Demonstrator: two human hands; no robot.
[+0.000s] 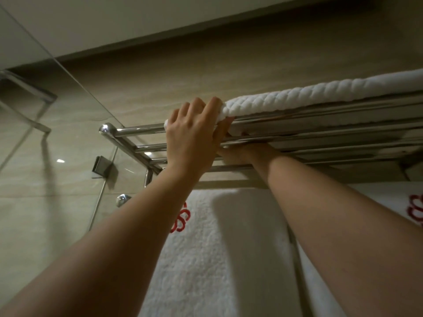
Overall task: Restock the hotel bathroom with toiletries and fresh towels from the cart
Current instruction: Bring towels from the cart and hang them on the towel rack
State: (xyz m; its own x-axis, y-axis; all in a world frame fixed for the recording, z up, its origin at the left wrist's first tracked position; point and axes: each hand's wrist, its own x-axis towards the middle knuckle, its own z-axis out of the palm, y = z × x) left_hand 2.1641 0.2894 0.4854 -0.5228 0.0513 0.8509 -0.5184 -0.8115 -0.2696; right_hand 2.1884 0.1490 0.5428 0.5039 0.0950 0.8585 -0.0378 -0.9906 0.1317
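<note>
1. Beige stone-patterned wall tiles (206, 72) are seen from below in the head view, with a glass panel (45, 110) at the left held by a metal clamp (101, 165).
2. A chrome towel rack (320, 138) of parallel bars is fixed to the wall, and its underside is shown.
3. A white folded towel (320, 92) with a ribbed weave is laid on top of the rack, along the bars.
4. The towel's left end is gripped by the left hand (192, 136), with the fingers curled over it.
5. The right hand (242, 153) is raised under the bars and mostly hidden by them and by the left hand; whether it is wide or closed cannot be told.
6. A white hanging towel (217, 248) is draped below the rack, stitched with a red looped emblem (180, 220); a second red emblem (415, 211) is cut off by the right edge. No lettering can be read.
</note>
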